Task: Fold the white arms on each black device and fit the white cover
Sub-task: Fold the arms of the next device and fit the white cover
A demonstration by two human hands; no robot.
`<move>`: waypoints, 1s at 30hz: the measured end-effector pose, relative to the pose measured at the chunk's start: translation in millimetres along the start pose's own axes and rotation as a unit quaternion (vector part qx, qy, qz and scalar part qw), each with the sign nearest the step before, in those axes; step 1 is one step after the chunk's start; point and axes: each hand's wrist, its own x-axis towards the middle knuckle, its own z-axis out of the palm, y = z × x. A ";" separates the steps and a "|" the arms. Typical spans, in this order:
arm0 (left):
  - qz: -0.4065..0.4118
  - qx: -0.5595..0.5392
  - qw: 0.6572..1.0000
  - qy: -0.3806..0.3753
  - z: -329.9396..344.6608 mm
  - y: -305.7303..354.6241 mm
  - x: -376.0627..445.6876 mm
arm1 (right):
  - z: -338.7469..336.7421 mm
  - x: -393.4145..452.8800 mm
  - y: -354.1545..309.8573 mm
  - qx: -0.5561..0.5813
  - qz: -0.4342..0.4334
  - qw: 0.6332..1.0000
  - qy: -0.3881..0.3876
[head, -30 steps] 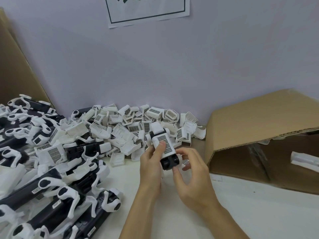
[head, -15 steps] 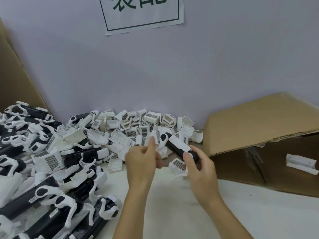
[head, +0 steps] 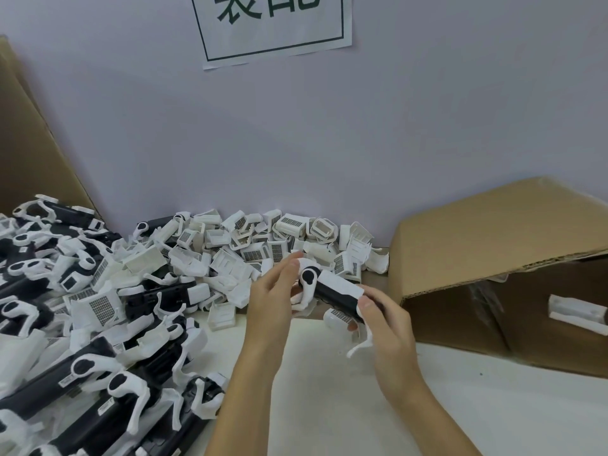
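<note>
Holding one device [head: 332, 289] between both hands at the centre of the frame, the person looks to be partway through a single unit. The right hand [head: 383, 319] pinches its lower end, thumb on top, and the left hand [head: 274, 291] curls its fingers round the upper end, where a white arm [head: 306, 292] with a black pad sits. Another arm [head: 362, 340] sticks out below the right hand — not folded flat, as far as I can judge. A cover [head: 339, 317] lies just under the device; whether the right hand's fingers touch it is hidden.

Most of the job seems ahead: a big heap of devices [head: 82, 357] with arms splayed fills the lower left, and a pile of loose covers [head: 256, 245] runs along the wall above the hands. In the box [head: 493, 232] at the right lies a white piece [head: 575, 312] — possibly a finished unit, too unclear to say.
</note>
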 end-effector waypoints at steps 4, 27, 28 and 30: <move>0.004 0.037 0.999 0.010 -1.5 -1.5 0.4 | -2.9 -3.9 0.2 -0.149 -0.127 0.980 -0.040; 0.149 0.026 0.950 0.274 -23.8 -13.6 7.6 | 18.5 30.0 -70.2 0.278 0.277 0.917 0.077; 0.145 0.019 0.951 0.273 -22.4 -14.4 8.2 | 13.3 41.7 -87.9 0.310 0.225 0.919 0.092; 0.145 -0.004 0.951 0.275 -21.8 -11.6 10.2 | -6.4 66.2 -128.2 0.363 0.130 0.914 0.124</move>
